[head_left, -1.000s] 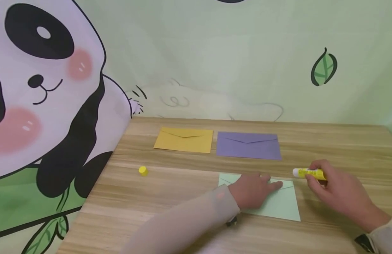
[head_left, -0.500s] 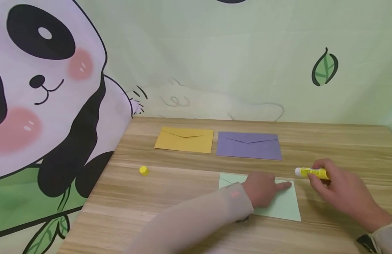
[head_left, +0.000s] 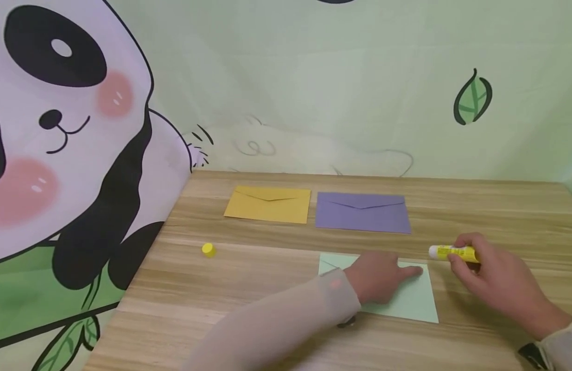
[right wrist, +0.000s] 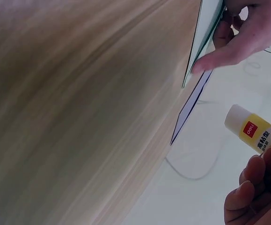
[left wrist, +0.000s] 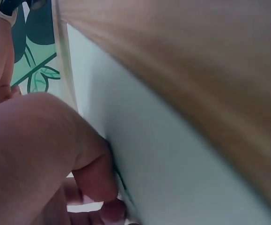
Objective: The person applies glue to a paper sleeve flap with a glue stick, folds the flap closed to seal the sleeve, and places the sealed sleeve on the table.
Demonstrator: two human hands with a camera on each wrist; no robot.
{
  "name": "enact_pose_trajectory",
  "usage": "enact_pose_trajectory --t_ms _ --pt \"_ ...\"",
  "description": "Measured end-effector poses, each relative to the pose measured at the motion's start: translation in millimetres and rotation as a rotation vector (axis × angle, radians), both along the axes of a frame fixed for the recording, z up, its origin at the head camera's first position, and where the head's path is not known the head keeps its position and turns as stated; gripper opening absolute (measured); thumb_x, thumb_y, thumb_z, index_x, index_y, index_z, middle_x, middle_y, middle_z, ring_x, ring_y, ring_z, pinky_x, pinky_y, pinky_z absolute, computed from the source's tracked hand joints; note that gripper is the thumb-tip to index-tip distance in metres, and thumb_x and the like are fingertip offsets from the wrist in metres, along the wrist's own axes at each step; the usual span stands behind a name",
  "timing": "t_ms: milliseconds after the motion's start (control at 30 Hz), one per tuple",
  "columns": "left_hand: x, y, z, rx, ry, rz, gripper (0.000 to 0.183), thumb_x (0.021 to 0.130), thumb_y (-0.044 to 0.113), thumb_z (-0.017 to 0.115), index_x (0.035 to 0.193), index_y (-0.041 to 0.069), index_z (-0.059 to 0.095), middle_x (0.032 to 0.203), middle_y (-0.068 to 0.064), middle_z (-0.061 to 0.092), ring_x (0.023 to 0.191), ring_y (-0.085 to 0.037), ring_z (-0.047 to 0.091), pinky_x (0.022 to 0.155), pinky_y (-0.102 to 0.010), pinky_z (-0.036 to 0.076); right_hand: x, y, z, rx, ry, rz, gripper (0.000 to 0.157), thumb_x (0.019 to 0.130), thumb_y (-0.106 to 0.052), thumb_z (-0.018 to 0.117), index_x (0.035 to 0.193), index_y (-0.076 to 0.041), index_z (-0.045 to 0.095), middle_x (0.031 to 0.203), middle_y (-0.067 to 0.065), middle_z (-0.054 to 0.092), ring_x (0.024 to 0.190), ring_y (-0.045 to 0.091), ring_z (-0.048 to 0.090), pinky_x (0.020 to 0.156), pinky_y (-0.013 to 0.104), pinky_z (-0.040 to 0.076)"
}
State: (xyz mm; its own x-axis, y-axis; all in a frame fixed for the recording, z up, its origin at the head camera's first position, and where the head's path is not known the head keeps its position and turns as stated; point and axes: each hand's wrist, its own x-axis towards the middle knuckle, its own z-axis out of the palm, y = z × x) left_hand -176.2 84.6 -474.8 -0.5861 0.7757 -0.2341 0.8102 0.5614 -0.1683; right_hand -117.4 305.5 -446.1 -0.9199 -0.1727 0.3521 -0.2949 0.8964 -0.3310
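Note:
My left hand [head_left: 374, 278] presses on the flap of a mint green envelope [head_left: 413, 299], one finger stretched toward the flap's right end. Much of the flap is hidden under this hand. In the left wrist view the hand's fingers [left wrist: 93, 173] touch the pale paper [left wrist: 140, 126]. Just right of the envelope, my right hand [head_left: 504, 278] holds a yellow glue stick [head_left: 457, 253] above the table, its white end pointing left. The right wrist view shows the glue stick [right wrist: 257, 131] between curled fingers, with no cap on its white end.
A yellow envelope [head_left: 269, 206] and a purple envelope [head_left: 362, 214] lie side by side toward the back of the wooden table [head_left: 249, 288]. A small yellow cap [head_left: 208, 250] stands at the left. Behind the table hangs a panda-printed backdrop [head_left: 286, 77].
My left hand has slid right along the green flap, toward its right corner, then shifted back very slightly. The right hand holds the glue stick in nearly the same place.

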Motion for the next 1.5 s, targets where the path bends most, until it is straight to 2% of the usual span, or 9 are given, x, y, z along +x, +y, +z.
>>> enact_pose_trajectory --t_ms 200,333,467,700,933,1067,1267,1367,1500 --pt "8.9 -15 -8.2 0.083 0.083 0.009 0.032 0.101 0.021 0.049 0.129 0.037 0.052 0.098 0.004 0.06 0.076 -0.011 0.054 0.055 -0.025 0.045 0.6 2 0.8 0.004 -0.024 -0.024 0.023 0.093 -0.019 0.067 0.109 -0.008 0.054 0.07 -0.001 0.06 0.051 0.001 0.038 0.044 0.023 0.033" --pt "17.9 -26 -8.1 0.106 0.081 0.083 0.029 0.102 0.021 0.048 0.126 0.036 0.057 0.101 0.003 0.06 0.086 -0.015 0.055 0.061 -0.03 0.047 1.0 2 -1.7 0.002 -0.012 -0.015 0.023 0.092 -0.018 0.067 0.108 -0.009 0.054 0.069 -0.002 0.06 0.051 0.0 0.037 0.043 0.023 0.032" --pt "25.4 -40 -1.8 0.114 0.046 0.096 0.022 0.099 0.024 0.053 0.117 0.03 0.063 0.1 0.004 0.057 0.082 -0.015 0.049 0.054 -0.029 0.043 1.0 3 -2.0 0.003 -0.007 -0.017 0.022 0.092 -0.019 0.067 0.108 -0.009 0.054 0.07 -0.002 0.06 0.05 0.0 0.036 0.042 0.023 0.031" --pt "32.0 -57 -4.3 0.181 -0.043 0.129 0.041 0.091 0.028 0.061 0.131 0.033 0.058 0.109 0.009 0.056 0.089 -0.018 0.05 0.058 -0.038 0.047 0.6 3 0.3 0.006 -0.027 -0.02 0.022 0.092 -0.019 0.067 0.108 -0.008 0.055 0.071 -0.002 0.058 0.053 0.001 0.038 0.044 0.023 0.032" --pt "29.3 -70 2.5 0.193 -0.08 0.122 0.032 0.093 0.033 0.059 0.125 0.031 0.059 0.104 0.002 0.051 0.088 -0.017 0.045 0.054 -0.027 0.04 0.4 2 2.3 -0.002 -0.033 -0.017 0.021 0.093 -0.019 0.066 0.107 -0.008 0.056 0.071 -0.002 0.06 0.052 0.001 0.038 0.044 0.023 0.032" --pt "28.3 -76 0.1 0.19 -0.021 0.098 0.035 0.095 0.035 0.057 0.13 0.032 0.057 0.103 -0.003 0.052 0.082 -0.017 0.042 0.048 -0.023 0.035 0.3 1 1.9 -0.002 -0.013 -0.009 0.021 0.092 -0.018 0.067 0.107 -0.009 0.056 0.07 -0.003 0.059 0.053 0.0 0.038 0.044 0.023 0.032" --pt "25.5 -84 1.7 0.151 0.048 0.09 0.023 0.092 0.017 0.059 0.114 0.021 0.064 0.095 0.005 0.061 0.077 -0.015 0.052 0.055 -0.025 0.043 0.3 1 0.4 0.004 0.005 -0.001 0.022 0.092 -0.019 0.068 0.107 -0.008 0.057 0.069 -0.004 0.057 0.052 -0.001 0.037 0.044 0.022 0.032" --pt "21.6 -92 3.6 0.13 0.043 0.103 0.026 0.093 0.014 0.058 0.114 0.026 0.067 0.1 0.005 0.063 0.076 -0.017 0.051 0.062 -0.027 0.043 1.2 2 1.4 0.004 -0.005 -0.017 0.022 0.093 -0.02 0.066 0.108 -0.009 0.056 0.069 -0.004 0.059 0.051 0.0 0.037 0.043 0.023 0.032" --pt "20.0 -102 4.7 0.139 0.065 0.121 0.039 0.097 0.015 0.054 0.125 0.039 0.066 0.103 0.001 0.062 0.071 -0.019 0.048 0.06 -0.028 0.041 1.7 2 1.1 0.004 0.006 -0.012 0.022 0.092 -0.019 0.067 0.108 -0.01 0.055 0.068 -0.004 0.059 0.051 -0.001 0.037 0.043 0.023 0.032"
